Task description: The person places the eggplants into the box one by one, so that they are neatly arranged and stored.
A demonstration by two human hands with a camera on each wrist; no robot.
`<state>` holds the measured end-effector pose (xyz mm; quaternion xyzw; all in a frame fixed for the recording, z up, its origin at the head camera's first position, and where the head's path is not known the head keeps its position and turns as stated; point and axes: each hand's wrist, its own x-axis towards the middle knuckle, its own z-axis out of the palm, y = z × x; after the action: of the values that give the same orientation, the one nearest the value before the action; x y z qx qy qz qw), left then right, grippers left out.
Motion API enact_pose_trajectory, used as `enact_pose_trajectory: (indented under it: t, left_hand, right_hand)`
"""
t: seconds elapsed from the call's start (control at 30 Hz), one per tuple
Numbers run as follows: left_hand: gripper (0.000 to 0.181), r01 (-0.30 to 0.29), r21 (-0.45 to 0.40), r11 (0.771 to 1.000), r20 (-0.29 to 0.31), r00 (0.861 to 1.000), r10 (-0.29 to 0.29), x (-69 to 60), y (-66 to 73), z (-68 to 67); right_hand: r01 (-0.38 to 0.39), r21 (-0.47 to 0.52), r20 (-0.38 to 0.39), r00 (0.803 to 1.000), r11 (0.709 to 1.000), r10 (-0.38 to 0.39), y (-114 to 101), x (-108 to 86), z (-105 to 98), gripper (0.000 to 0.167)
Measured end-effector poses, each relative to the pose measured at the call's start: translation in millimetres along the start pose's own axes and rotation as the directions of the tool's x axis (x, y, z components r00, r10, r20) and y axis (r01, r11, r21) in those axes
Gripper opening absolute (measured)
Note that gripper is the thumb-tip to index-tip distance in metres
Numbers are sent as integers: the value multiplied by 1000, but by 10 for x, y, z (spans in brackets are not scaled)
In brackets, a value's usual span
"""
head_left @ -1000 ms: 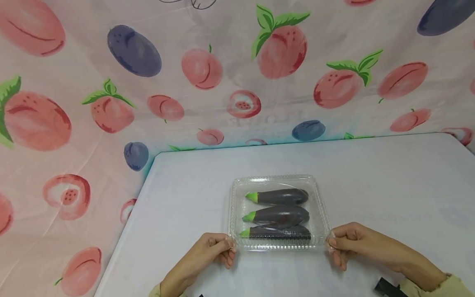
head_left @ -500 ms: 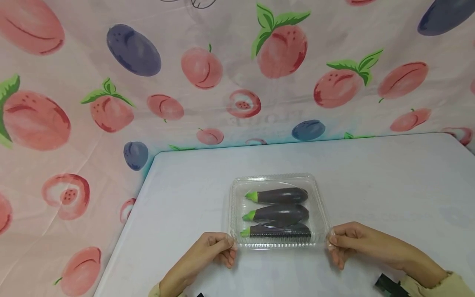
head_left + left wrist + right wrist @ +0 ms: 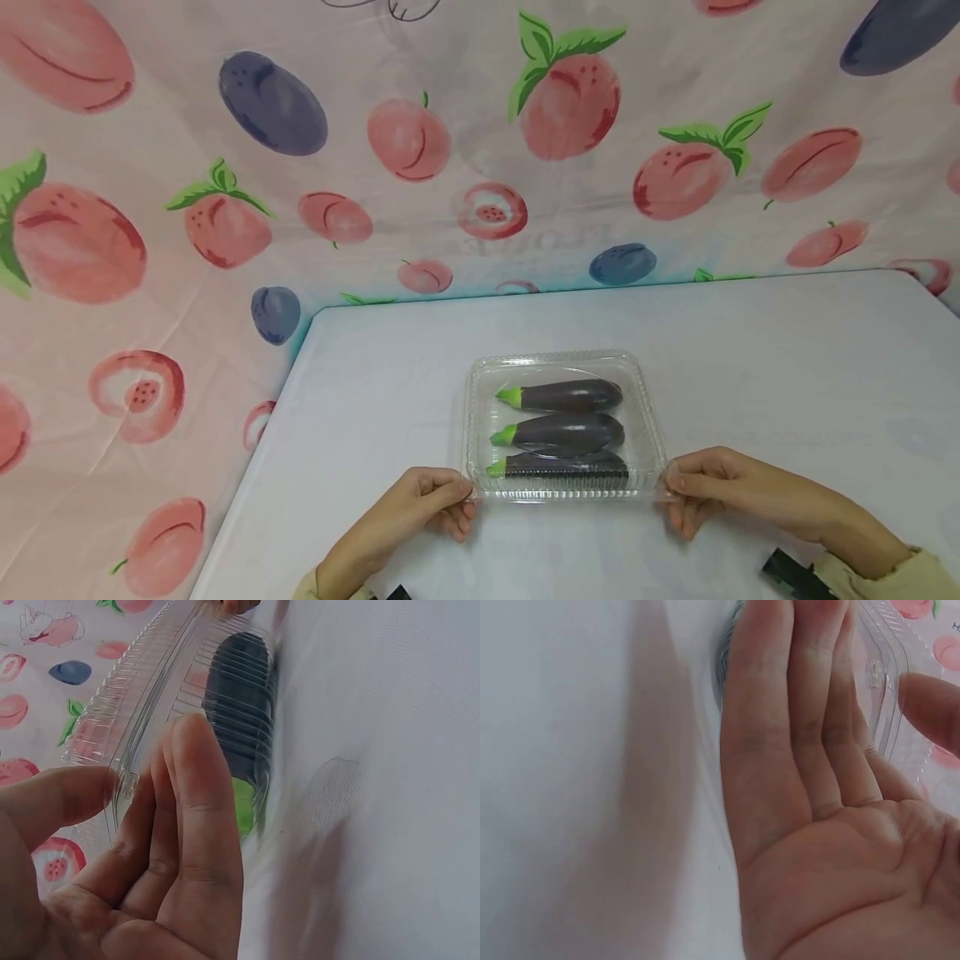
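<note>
A clear plastic clamshell box (image 3: 555, 493) with its lid down sits on the white table, holding three dark eggplants with green stem ends: a far one (image 3: 572, 395), a middle one (image 3: 570, 433) and a near one (image 3: 566, 467). My left hand (image 3: 431, 504) pinches the rim at the near left corner between thumb and fingers. At the near right corner, my right hand (image 3: 720, 492) pinches the rim the same way. The left wrist view shows the thumb on the rim of the box (image 3: 142, 712). In the right wrist view, fingers (image 3: 761, 712) hide most of the box.
The white table (image 3: 390, 383) spreads around the box. Behind it and to the left hangs a pink cloth (image 3: 435, 50) printed with fruit. Dark wrist devices (image 3: 795, 575) show near the sleeves.
Both hands keep their pinch on the box corners. The box and eggplants stay in nearly the same place, with only a very slight shift of the hands.
</note>
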<state>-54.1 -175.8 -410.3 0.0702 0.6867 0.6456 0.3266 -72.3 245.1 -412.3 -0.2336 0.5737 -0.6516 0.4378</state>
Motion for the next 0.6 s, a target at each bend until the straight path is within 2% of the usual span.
enact_pose_trajectory:
  t: [0.33,0.6]
  left_hand:
    - [40,-3,36,999,-41,999,5,-13,15,-52]
    - [34,-20,85,996,-69,997,26,-55,65,-143]
  right_hand:
    - [-39,-50,-52,998,998,37,-21,-40,-12,35]
    - [-104,-192,-161,984,976,73,-59,-98,-66,32]
